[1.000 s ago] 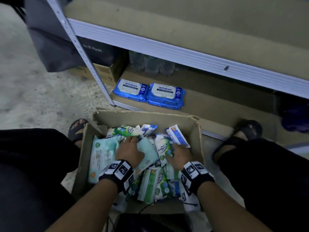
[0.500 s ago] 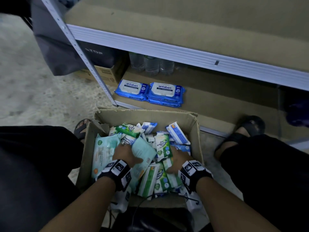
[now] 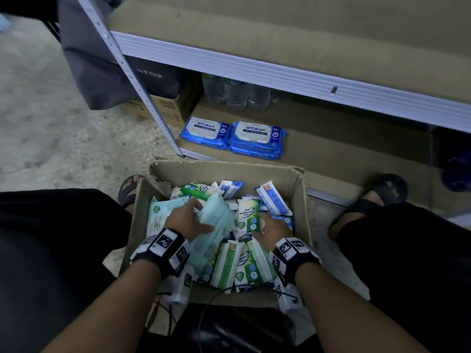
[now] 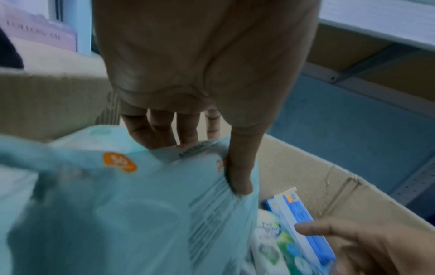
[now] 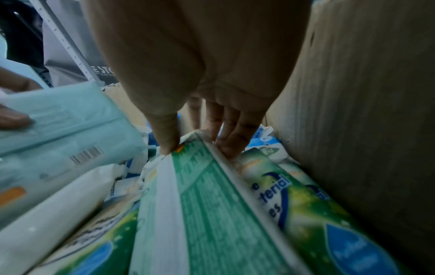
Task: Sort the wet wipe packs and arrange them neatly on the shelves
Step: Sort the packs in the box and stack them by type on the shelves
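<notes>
A cardboard box [image 3: 229,171] on the floor holds several wet wipe packs, green, white and blue. My left hand [image 3: 188,220] grips a large pale teal pack [image 3: 216,225], thumb on one face and fingers behind it [image 4: 141,204]. My right hand [image 3: 274,229] reaches into the right side of the box and pinches the end of a green and white pack [image 5: 207,195] between thumb and fingers. Two stacks of blue antabax packs [image 3: 233,136] lie on the bottom shelf [image 3: 344,149] beyond the box.
Water bottles [image 3: 235,93] stand at the back of the bottom shelf. A dark bag [image 3: 107,72] and a carton [image 3: 165,108] sit left of the shelf post [image 3: 132,80]. My sandalled feet [image 3: 377,197] flank the box. The upper shelf board [image 3: 305,34] overhangs.
My left hand has taken hold of the teal pack and lifted it up and to the right. My right hand has slid a little nearer within the box.
</notes>
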